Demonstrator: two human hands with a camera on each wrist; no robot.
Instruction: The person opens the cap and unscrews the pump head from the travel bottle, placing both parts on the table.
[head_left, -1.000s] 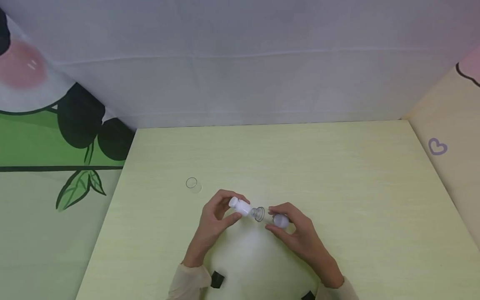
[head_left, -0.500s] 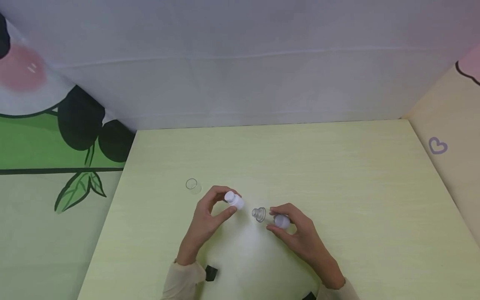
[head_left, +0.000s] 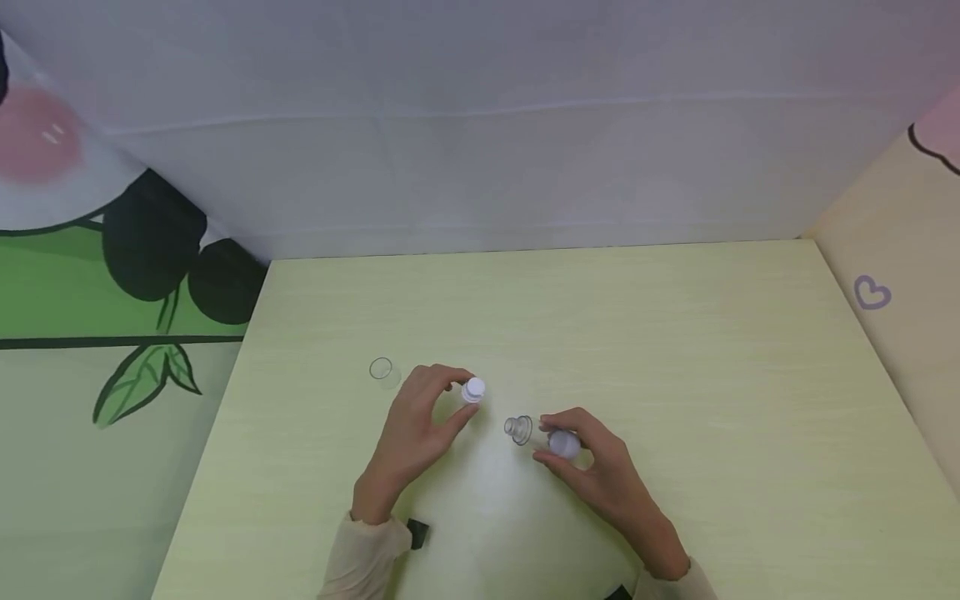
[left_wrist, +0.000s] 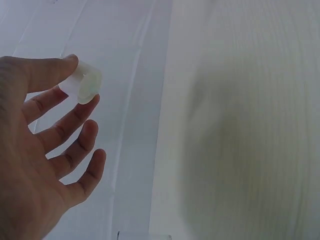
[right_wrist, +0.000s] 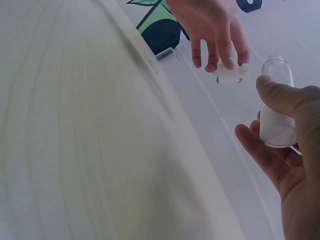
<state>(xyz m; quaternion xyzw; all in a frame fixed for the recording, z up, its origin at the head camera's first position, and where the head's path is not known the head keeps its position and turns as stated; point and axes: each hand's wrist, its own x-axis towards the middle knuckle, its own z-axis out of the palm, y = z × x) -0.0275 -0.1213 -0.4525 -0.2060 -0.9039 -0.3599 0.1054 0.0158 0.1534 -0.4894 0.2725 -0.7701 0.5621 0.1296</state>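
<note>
My left hand (head_left: 416,425) pinches a small white pump top (head_left: 473,390) between thumb and fingers, its narrower end turned up towards the head camera. In the left wrist view its wide, hollow-looking end faces right. My right hand (head_left: 596,467) holds a clear bottle (right_wrist: 278,97) with a bare, stepped neck. White fills the bottle's lower part, and the neck points left towards the pump top. A gap separates the two pieces, both held over the table.
A clear cylindrical cap (head_left: 381,368) stands on the pale table (head_left: 675,350), left of and beyond my left hand. A grey-white cloth wall (head_left: 480,175) rises behind the table, with printed panels on both sides.
My left hand has drawn the white pump top off the bottle's neck, left and away from me, and turned it more upright. The right hand and bottle have hardly moved.
</note>
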